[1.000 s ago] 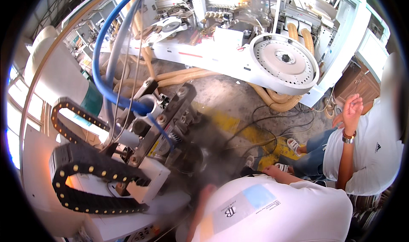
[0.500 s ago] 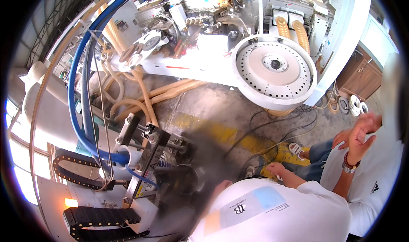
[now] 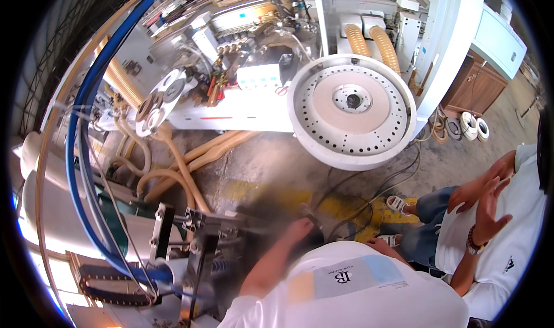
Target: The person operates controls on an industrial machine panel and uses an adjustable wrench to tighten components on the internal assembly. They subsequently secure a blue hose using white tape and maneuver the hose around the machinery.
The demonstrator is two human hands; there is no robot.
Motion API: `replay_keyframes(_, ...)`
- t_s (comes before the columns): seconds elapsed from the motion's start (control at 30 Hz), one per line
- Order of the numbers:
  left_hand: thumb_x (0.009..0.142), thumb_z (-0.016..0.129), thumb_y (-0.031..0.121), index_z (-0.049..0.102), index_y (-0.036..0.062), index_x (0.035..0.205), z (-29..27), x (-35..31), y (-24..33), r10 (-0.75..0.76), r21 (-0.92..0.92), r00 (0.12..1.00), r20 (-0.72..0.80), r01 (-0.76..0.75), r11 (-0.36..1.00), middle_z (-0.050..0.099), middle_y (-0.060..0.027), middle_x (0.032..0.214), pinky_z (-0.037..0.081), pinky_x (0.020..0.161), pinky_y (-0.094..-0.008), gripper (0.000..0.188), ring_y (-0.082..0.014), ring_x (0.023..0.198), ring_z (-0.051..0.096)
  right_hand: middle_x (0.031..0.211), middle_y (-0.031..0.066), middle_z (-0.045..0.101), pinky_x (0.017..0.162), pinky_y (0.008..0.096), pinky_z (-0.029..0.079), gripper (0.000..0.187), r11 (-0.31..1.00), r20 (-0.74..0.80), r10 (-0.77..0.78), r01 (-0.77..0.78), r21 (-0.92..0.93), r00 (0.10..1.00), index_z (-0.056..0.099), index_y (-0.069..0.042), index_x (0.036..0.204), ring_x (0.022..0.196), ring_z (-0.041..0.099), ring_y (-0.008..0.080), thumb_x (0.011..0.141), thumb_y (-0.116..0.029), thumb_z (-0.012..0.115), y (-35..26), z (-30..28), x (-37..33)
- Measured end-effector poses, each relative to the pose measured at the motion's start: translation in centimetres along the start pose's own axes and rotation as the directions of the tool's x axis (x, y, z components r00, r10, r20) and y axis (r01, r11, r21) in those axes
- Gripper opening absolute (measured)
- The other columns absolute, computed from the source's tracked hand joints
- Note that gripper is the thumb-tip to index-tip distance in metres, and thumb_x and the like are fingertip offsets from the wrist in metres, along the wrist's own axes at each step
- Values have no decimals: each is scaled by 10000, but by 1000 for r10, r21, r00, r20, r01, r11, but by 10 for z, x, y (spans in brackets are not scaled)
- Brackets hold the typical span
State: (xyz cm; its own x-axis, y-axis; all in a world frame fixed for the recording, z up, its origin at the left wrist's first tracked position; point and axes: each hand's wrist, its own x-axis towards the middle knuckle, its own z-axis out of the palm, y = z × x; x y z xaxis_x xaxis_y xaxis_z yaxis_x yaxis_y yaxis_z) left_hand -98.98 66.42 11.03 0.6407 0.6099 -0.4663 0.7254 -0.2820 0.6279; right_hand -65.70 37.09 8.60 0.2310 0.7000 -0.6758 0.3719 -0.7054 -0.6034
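Note:
My left hand (image 3: 300, 228) hangs in front of my white T-shirt (image 3: 323, 276), past its left side. Its fingers are smeared, with a dark blur beside them, so I cannot make out whether it holds anything. My right hand (image 3: 378, 245) shows only in part past the shirt's far edge, its fingers hidden. Neither hand visibly touches a machine. Nearest to my left arm is a metal clamp assembly (image 3: 199, 244) with rods and bolts. Beyond my hands stands a large round white disc (image 3: 351, 105) with a ring of dark holes and a dark hub.
On the right a co-worker in a white T-shirt (image 3: 496, 230) holds both hands raised at the chest. Blue hoses (image 3: 74, 149) and a black cable chain (image 3: 112, 296) run down the left. Tan hoses (image 3: 184, 175) and dark cables (image 3: 375, 198) lie on the floor. A wooden cabinet (image 3: 470, 88) stands far right.
The view has shifted, so the disc sits further left and lower. My left forearm has come into fuller sight, its hand further forward. My right hand is now more hidden by the shirt.

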Motion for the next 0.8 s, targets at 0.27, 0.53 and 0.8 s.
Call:
replay_keyframes(0.27, 1057, 594, 383, 726, 124, 1324, -134, 123, -42, 180, 316, 970, 161, -224, 922, 725, -205, 1339, 590, 1009, -500, 395, -374, 1211, 709, 1169, 172, 808, 975, 392, 573, 454, 994, -45, -29, 34, 108, 999, 802, -67, 1238, 1097, 770, 311, 1007, -447, 709, -146, -44, 48)
replay_keyframes(0.53, 1055, 575, 403, 743, 62, 1057, -204, 140, -177, -85, -2, 993, 79, 85, 996, 778, -104, 923, 620, 798, -408, 380, -257, 827, 761, 1125, 80, 819, 959, 357, 574, 323, 965, 118, -256, 245, 96, 959, 820, -71, 1178, 1044, 751, 200, 1080, -339, 668, -379, -93, 123)
replay_keyframes(0.8, 1039, 613, 389, 757, 79, 992, -213, 130, -293, 428, 515, 877, -219, -269, 814, 797, -77, 933, 632, 782, -427, 344, -264, 866, 780, 1035, 49, 806, 897, 324, 586, 261, 876, 145, -469, 438, 201, 871, 817, -70, 1100, 969, 744, 152, 1089, -282, 665, -480, -99, 196)
